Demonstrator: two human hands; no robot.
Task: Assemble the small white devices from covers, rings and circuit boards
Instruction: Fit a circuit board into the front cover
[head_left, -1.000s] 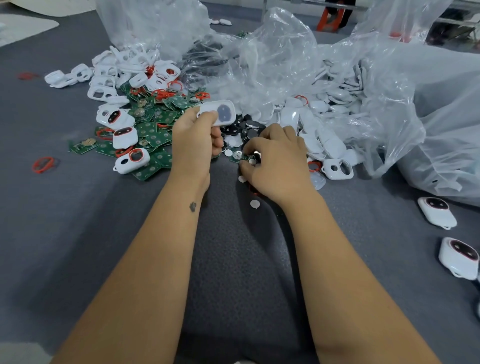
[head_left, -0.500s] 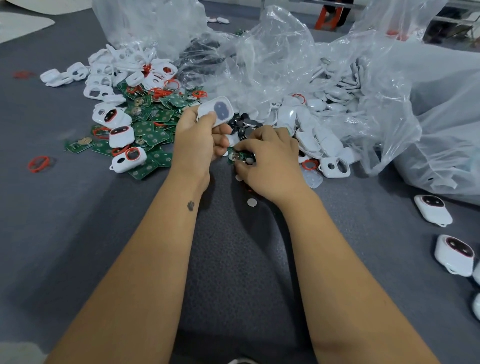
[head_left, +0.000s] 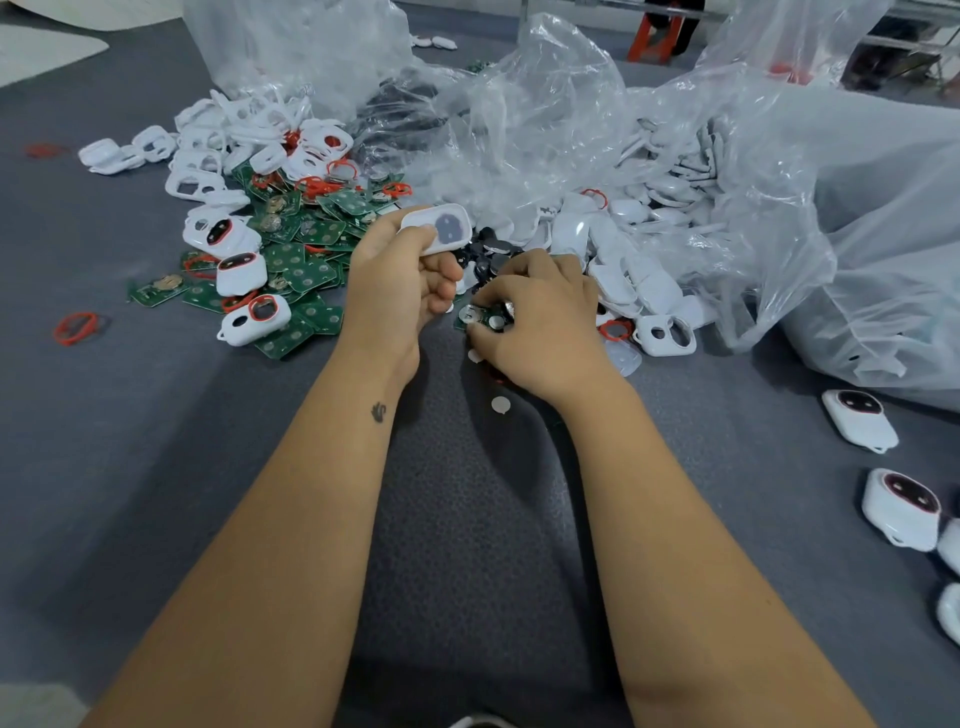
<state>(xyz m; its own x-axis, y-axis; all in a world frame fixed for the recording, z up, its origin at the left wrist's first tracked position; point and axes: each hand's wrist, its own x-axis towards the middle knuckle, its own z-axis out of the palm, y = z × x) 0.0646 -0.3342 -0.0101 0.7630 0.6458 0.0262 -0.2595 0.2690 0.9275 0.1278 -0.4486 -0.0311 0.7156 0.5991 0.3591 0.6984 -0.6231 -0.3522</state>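
Both hands at the parts pile, each holding a piece.

I see my left hand (head_left: 397, 283) curled round a white cover (head_left: 439, 228), thumb pressed on its near edge, the cover raised above the knuckles. My right hand (head_left: 540, 319) pinches a green circuit board (head_left: 480, 318) at its fingertips, low over the grey table (head_left: 156, 467), just beside the left hand's knuckles. Finished white devices (head_left: 860, 421) lie well apart on the right.

Left hand (head_left: 395, 283) grips white cover (head_left: 439, 228) — right hand (head_left: 540, 322) pinches circuit board (head_left: 480, 317).
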